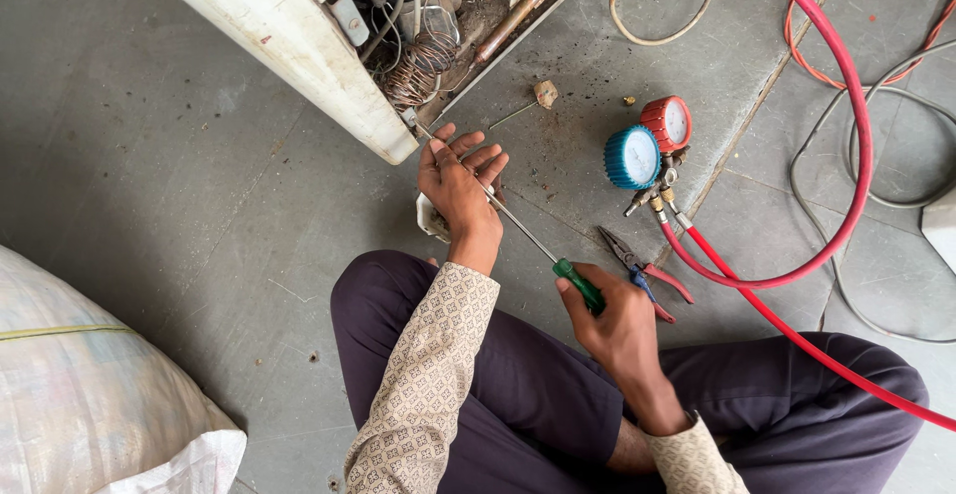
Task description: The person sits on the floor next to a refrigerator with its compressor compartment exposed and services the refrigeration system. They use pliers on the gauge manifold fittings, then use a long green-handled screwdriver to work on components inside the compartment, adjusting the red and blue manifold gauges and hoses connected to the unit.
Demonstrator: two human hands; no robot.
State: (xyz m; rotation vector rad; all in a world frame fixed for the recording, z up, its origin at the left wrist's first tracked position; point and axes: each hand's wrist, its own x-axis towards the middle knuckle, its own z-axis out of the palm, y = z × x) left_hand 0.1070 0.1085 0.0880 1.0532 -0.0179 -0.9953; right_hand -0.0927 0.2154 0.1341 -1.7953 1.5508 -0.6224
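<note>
Screwdriver (518, 227): green handle clenched in right hand (612, 320), shaft running toward eleven o'clock beneath left hand (460, 180), fingers loosely spread, steadying it.

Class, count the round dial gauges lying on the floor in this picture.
2: a blue gauge and a red gauge touching side by side on the hose fitting, right of the left hand. None seem hidden.

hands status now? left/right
Left hand: open, fingers spread over the long thin metal shaft.
Right hand: closed on the green plastic screwdriver handle.
</note>
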